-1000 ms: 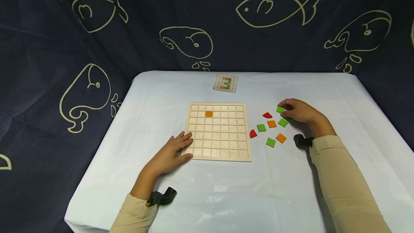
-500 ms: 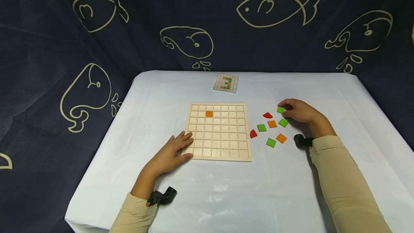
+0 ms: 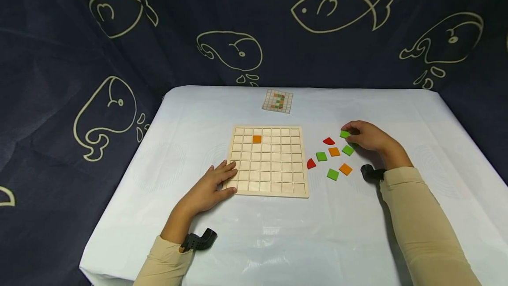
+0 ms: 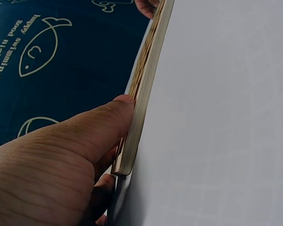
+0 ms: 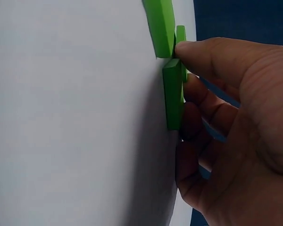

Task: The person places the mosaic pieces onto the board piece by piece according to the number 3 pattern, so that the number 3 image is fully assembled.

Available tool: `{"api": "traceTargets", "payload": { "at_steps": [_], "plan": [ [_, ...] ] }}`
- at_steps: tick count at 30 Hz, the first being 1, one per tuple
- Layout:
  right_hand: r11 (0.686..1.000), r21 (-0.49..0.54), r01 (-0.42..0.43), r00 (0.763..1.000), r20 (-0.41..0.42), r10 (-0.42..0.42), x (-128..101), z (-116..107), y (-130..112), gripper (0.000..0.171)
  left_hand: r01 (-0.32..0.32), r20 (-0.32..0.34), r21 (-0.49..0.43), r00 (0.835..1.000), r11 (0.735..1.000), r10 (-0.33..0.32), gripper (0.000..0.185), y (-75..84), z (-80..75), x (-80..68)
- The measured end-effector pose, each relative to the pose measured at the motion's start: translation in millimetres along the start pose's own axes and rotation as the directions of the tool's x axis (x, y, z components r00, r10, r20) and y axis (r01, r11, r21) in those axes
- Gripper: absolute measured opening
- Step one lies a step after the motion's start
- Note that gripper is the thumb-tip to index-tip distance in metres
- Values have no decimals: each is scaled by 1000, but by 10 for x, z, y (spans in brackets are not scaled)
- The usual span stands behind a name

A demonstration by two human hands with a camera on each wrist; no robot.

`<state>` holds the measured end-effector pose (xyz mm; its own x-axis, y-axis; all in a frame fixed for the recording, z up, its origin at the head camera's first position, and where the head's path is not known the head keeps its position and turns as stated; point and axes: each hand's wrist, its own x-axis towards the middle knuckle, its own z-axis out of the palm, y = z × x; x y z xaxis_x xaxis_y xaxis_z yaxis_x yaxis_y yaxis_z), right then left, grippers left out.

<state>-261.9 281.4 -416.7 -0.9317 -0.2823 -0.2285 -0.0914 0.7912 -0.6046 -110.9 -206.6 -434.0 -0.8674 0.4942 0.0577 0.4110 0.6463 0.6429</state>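
Observation:
A light wooden grid board (image 3: 275, 154) lies on the white table, with one orange square tile (image 3: 257, 139) in its second row from the far edge. My left hand (image 3: 204, 191) rests spread over the board's near left corner; in the left wrist view its thumb (image 4: 104, 125) lies along the edge. To the right of the board, my right hand (image 3: 367, 136) pinches a green square tile (image 3: 344, 134) between thumb and fingers. The right wrist view shows this held tile (image 5: 181, 35) at the thumb tip, behind another green tile (image 5: 173, 96) lying nearer the camera.
Loose tiles lie between board and right hand: green squares (image 3: 332, 174), orange squares (image 3: 334, 152) and two red quarter-round pieces (image 3: 311, 163). A small pattern card (image 3: 278, 101) lies beyond the board. Dark cloth (image 3: 274, 12) with fish drawings hangs behind the table.

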Motion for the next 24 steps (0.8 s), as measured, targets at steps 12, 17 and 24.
{"api": "traceTargets", "payload": {
  "at_steps": [12, 17, 24],
  "plan": [
    [997, -52, 57, 998, -2, -57, -15, 3, -45, 35, 5, 11, 1, 1000, 1000, -5, 59, -5, -8, -9],
    [995, -59, 81, 997, -6, -82, -48, -24, -166, 36, 5, 11, -2, 1000, 1000, -5, 59, -5, -9, -5],
    [995, -55, 78, 996, -36, -80, -19, -32, -404, 37, 4, 12, -3, 1000, 1000, -4, 59, -9, -3, 5]
  ]
}}
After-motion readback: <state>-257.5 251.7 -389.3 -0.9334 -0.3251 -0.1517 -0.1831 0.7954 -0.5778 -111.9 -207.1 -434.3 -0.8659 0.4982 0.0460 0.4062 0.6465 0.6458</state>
